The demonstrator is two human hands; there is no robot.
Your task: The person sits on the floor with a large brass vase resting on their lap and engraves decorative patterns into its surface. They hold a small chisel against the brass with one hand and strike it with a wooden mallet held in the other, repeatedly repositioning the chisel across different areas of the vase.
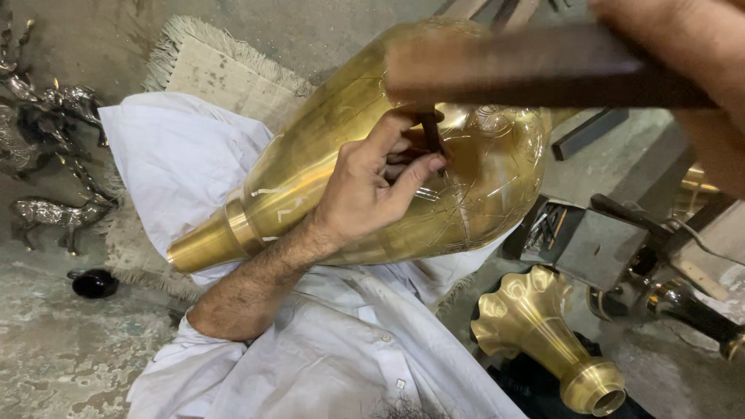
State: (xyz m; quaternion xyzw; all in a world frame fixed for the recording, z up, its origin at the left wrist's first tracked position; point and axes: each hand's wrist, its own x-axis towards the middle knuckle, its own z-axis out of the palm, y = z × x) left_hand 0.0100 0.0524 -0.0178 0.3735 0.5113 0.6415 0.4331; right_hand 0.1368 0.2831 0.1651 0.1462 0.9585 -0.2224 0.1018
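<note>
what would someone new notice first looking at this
The big shiny brass vase lying on its side across the person's white-clothed lap fills the middle. The left hand rests on its belly, pinching a thin dark chisel against the scratched pattern, while the right hand, blurred at top right, grips a dark wooden hammer above it. A fluted brass piece lies at lower right, and small silver deer figures stand at left.

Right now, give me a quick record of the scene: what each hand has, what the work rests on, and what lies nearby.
left hand: grip pinches a thin dark chisel against the vase
right hand: holds a dark hammer above the chisel, blurred
vase: large, brass, on its side, faint lines scratched on it
support: white cloth over the lap
nearby: flared brass piece at right; silver deer figures at left
</note>
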